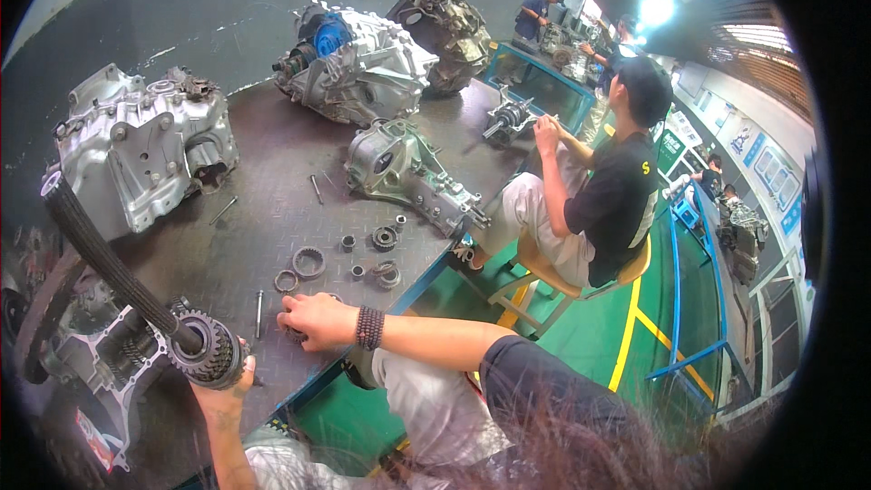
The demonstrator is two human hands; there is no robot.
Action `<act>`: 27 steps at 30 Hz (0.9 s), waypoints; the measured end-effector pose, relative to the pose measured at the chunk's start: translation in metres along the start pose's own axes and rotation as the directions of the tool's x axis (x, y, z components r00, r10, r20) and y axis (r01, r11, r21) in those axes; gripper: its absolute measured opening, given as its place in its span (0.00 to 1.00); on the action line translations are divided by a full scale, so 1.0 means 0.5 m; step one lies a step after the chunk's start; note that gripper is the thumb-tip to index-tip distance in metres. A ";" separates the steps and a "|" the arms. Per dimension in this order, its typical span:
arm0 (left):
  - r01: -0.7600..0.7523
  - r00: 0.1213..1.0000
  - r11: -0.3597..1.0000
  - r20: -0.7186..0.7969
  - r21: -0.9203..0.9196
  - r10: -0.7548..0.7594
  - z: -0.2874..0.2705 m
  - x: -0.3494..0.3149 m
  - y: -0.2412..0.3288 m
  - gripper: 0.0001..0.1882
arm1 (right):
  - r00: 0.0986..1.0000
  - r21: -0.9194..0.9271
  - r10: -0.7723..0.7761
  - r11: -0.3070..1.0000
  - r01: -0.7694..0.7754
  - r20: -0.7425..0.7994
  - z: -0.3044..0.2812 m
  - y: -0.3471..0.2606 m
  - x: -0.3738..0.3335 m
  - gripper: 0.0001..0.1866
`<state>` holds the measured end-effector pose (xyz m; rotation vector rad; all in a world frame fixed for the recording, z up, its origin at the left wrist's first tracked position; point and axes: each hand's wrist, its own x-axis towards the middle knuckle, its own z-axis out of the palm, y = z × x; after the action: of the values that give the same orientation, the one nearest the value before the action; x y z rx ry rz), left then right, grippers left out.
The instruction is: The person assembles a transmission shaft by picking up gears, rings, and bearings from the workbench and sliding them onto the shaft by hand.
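My left hand (pixel 227 392) is wrapped round the lower side of a gear shaft (pixel 201 345), a splined metal shaft with toothed gears at its near end. The shaft's long dark rod slants up and left, its hollow end near the large silver housing. Below and left of it lies an open gearbox housing (pixel 127 390) with more gears inside. My right hand (pixel 319 321), a beaded band at its wrist, is low over the table edge. Its fingers curl down over a dark, round metal part that they mostly hide. Beside it lie a long bolt (pixel 259 313) and a small ring (pixel 286 281).
On the dark metal table (pixel 272 163) are a toothed ring (pixel 308 262), several small gears and bushings, a grey housing (pixel 408 172), and large gearbox cases (pixel 145 150). To the right a seated co-worker (pixel 599 191) handles another shaft (pixel 510 118). Blue-framed benches (pixel 676 308) stand beyond.
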<state>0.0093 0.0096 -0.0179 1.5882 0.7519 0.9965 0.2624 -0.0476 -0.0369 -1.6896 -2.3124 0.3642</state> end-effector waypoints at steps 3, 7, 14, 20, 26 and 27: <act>-0.010 1.000 0.985 -0.025 -0.172 0.005 0.019 -0.004 0.029 0.34 | 0.993 -0.102 -0.069 0.993 0.060 -0.091 0.002 0.009 0.002 0.26; 0.018 0.997 0.971 -0.069 -0.237 -0.035 0.016 -0.007 0.013 0.36 | 0.985 -0.066 -0.089 0.995 0.079 -0.148 0.009 0.017 0.013 0.27; -0.030 0.997 0.979 -0.074 -0.201 0.015 -0.001 0.003 -0.023 0.35 | 0.992 -0.010 -0.058 0.998 0.057 -0.116 0.024 0.023 0.015 0.27; -0.063 0.995 0.987 -0.083 -0.146 0.052 -0.009 0.000 -0.001 0.27 | 0.992 0.027 -0.069 0.997 0.072 -0.101 0.031 0.027 0.023 0.28; -0.053 0.996 0.981 -0.077 -0.186 0.039 -0.005 -0.002 0.027 0.26 | 0.991 0.023 -0.115 0.993 0.116 -0.065 0.026 0.035 0.022 0.31; -0.055 0.996 0.970 -0.077 -0.236 0.038 -0.001 -0.007 0.028 0.26 | 0.992 0.033 -0.108 0.993 0.110 -0.058 0.023 0.035 0.022 0.31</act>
<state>0.0070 0.0037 -0.0052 1.3730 0.6205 1.1388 0.2708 -0.0326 -0.0534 -1.5290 -2.3312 0.3309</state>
